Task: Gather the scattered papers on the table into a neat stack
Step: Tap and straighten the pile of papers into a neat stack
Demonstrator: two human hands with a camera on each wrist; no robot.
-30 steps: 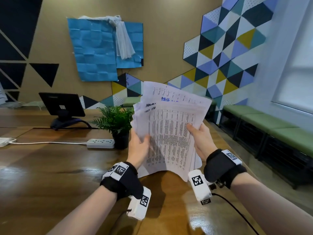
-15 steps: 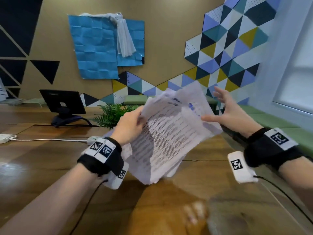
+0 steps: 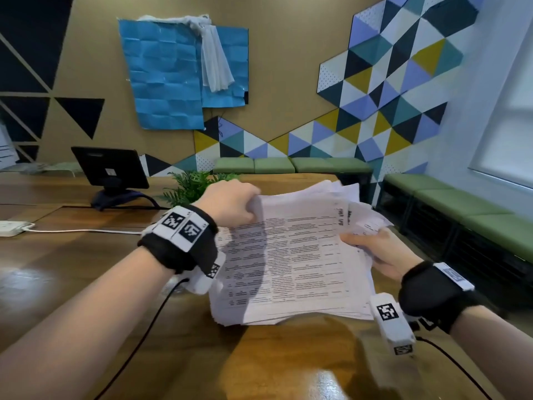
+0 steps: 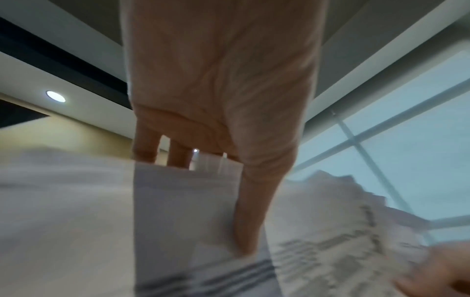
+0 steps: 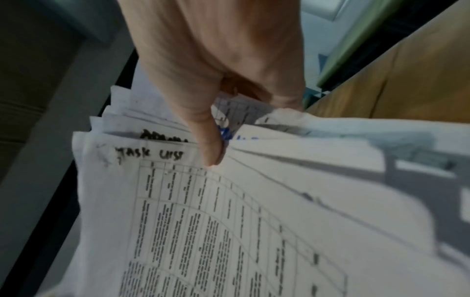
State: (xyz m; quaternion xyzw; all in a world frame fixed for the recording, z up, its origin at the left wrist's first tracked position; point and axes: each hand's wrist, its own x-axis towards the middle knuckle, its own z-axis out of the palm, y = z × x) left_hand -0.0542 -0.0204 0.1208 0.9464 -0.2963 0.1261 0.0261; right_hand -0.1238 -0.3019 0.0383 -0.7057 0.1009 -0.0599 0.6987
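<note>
Papers: the papers (image 3: 291,255) are held in the air above the desk (image 3: 86,269), printed tables facing up, edges uneven and fanned at the far right corner.
Left hand: the left hand (image 3: 230,203) grips the far left edge of the bundle, thumb on top, fingers (image 4: 145,148) curled behind.
Right hand: the right hand (image 3: 377,252) pinches the right edge, thumb pressing the top sheet near handwritten headings.
Desk: a plant (image 3: 193,183) and a black screen (image 3: 109,171) stand towards its far edge.
</note>
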